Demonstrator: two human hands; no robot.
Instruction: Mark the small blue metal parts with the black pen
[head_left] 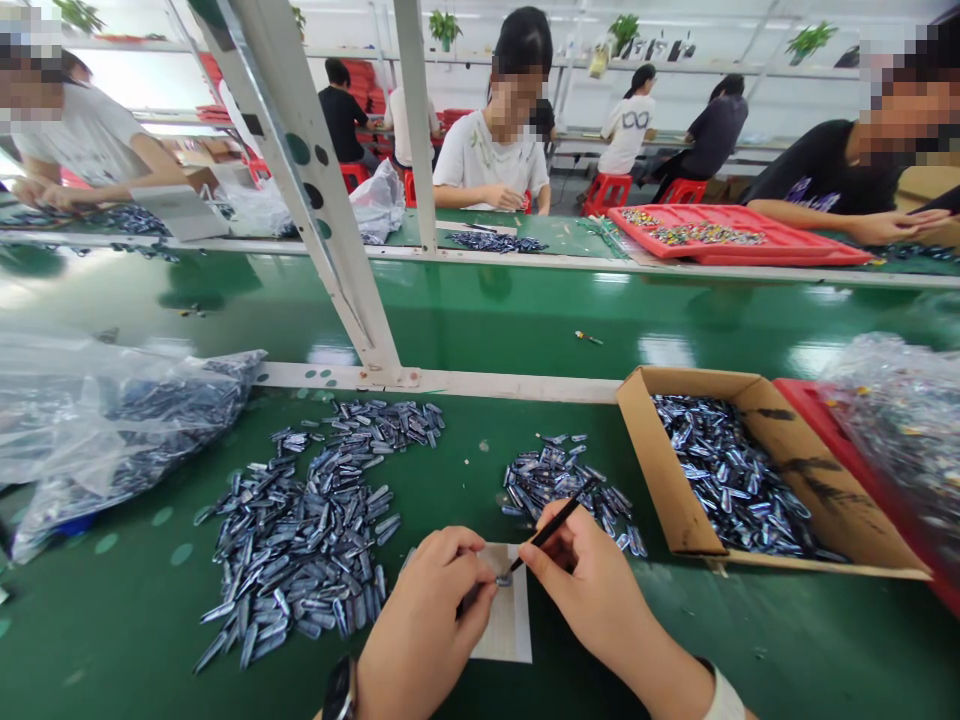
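Observation:
My left hand (431,620) pinches a small dark metallic piece (504,579) between thumb and fingertips, above a pale sheet (511,625) on the green table (600,650). In my right hand (589,575) is a thin black pen-like tool (555,522), slanted so that its tip meets or nearly meets the piece. A large spread of similar dark pieces (300,540) lies left of my left hand. Just beyond my right hand is a smaller pile (559,475). A dark watch is on my left wrist.
At the right stands a cardboard box (840,495) of dark pieces, beside a red tray (862,440) and a clear bag (915,430). Another filled bag (150,430) lies left. A white post (330,210) rises beyond the pile; people sit across the green belt (495,320).

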